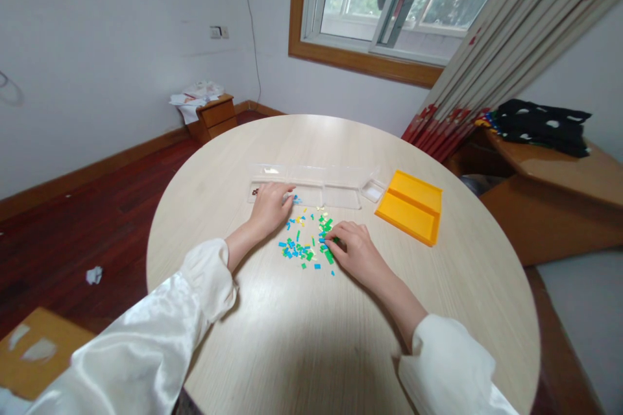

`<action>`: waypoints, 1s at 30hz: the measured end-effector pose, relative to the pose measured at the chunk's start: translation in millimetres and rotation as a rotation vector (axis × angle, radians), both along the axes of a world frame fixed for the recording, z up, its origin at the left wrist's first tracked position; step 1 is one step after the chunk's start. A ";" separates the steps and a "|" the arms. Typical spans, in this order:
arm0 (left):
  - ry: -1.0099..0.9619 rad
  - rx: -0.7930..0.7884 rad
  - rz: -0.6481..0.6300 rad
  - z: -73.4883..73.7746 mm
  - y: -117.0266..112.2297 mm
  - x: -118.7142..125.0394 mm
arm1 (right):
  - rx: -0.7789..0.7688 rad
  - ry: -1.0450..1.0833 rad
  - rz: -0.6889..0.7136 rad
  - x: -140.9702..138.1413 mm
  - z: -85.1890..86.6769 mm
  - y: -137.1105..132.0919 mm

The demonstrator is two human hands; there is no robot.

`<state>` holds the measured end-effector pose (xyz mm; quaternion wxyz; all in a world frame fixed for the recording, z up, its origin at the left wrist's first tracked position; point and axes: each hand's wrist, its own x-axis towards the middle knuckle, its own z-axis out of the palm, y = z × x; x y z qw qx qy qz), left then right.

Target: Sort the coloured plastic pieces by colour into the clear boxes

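Observation:
Small blue, green and yellow building bricks [292, 249] lie scattered in a loose group near the middle of the round table. My right hand [354, 248] is at the right side of this group, thumb and forefinger pinched on a small blue brick [322, 240]. My left hand [270, 206] rests over the front edge of a clear divided plastic box [342, 196], thumb and fingers apart. Close to its fingertips, a few blue bricks [296, 199] sit in the box. Some dark brown pieces [254, 192] show in the left compartment, partly hidden by my left hand.
Right of the clear box are a small clear square container [373, 190] and a yellow-orange open case [411, 222]. The clear box's lid [335, 174] stands open behind it. The round wooden table [292, 337] has a curved edge; a wooden cabinet [574, 207] stands at right.

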<state>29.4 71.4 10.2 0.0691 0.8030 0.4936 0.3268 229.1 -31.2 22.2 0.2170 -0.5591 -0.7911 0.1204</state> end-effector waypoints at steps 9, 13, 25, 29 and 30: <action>0.009 0.026 -0.360 7.2 -13.4 6.0 | 0.007 0.004 -0.011 -0.8 -7.5 1.7; 0.076 0.005 -0.610 8.6 -24.0 11.7 | 0.042 0.026 -0.056 -3.9 -7.8 0.9; 0.036 -0.019 -0.672 10.0 -33.4 17.2 | 0.032 0.135 -0.063 -7.8 -7.6 1.7; -0.054 -0.010 -0.632 7.7 -31.2 16.6 | 0.042 0.153 -0.078 -5.9 -3.8 0.9; -0.078 -0.009 -0.590 7.0 -29.2 15.9 | 0.046 0.149 -0.077 -4.6 -2.4 0.5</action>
